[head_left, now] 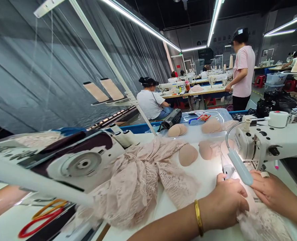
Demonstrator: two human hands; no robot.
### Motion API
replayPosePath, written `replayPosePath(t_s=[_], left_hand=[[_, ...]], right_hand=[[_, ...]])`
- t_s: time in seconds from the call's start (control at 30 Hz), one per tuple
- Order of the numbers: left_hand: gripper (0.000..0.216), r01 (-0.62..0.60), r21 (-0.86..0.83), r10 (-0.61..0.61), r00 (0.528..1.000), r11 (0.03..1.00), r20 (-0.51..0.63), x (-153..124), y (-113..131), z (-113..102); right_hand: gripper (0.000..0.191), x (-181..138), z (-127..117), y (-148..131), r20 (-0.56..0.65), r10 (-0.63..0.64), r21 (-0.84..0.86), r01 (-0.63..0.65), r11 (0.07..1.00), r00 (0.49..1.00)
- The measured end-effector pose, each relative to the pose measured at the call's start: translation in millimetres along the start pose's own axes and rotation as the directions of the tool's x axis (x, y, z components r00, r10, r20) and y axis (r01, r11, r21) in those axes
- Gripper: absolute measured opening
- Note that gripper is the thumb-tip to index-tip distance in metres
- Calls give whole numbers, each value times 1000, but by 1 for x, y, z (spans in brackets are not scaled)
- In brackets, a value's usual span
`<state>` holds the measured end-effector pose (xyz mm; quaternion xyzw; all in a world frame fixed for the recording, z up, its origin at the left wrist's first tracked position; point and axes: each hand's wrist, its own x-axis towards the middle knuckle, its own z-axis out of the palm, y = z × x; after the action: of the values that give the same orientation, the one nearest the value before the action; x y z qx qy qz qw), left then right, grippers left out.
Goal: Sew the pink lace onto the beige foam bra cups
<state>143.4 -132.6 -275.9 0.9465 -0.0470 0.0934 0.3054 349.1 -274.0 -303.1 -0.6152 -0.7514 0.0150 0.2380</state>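
Note:
My left hand [230, 201], with a gold bangle on its wrist, is closed on a beige lace piece [266, 222] at the front of the white sewing machine [284, 140]. Across from it, my right hand [275, 190] lies on the same piece with fingers stretched toward the needle area. The grey lamp head [240, 167] covers those fingertips and part of the work. A smooth beige cup part [251, 201] shows between the hands. Left of them, a heap of beige lace fabric [135, 180] spreads over the white table.
Beige bra cups [188, 155] lie behind the lace, others on a clear plastic tray [222, 115]. A thread stand pole [103, 50] slants across the left. Red-handled scissors [40, 222] and another person's forearm [5, 201] are at lower left. Co-workers [244, 70] are farther back.

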Motion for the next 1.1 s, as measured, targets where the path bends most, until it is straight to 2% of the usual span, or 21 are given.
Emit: replayPosePath(t_s=[0.13, 0.33, 0.53, 0.67, 0.9, 1.1], left_hand=[[6, 15, -17, -15, 1000, 1000, -18, 2, 2, 1], [5, 25, -39, -26, 999, 999, -35, -1, 0, 10], [5, 11, -21, -12, 1000, 1000, -13, -3, -4, 11], [8, -17, 1, 17, 999, 1000, 29, 0, -9, 2], [10, -59, 20, 56, 992, 998, 110, 12, -20, -26], [12, -82, 35, 77, 990, 996, 119, 16, -30, -37]], right_hand=[[34, 0, 1, 3, -62, 13, -4, -13, 1000, 998], [37, 0, -2, 6, -12, 30, 1, -30, 1000, 999], [40, -1, -4, -3, -35, 92, -7, -92, 996, 995], [41, -2, -3, -5, -57, 95, -18, -97, 995, 994], [42, -5, 3, 3, -51, 101, -55, -104, 993, 994], [33, -5, -1, 1, -66, 38, -35, -41, 999, 997]])
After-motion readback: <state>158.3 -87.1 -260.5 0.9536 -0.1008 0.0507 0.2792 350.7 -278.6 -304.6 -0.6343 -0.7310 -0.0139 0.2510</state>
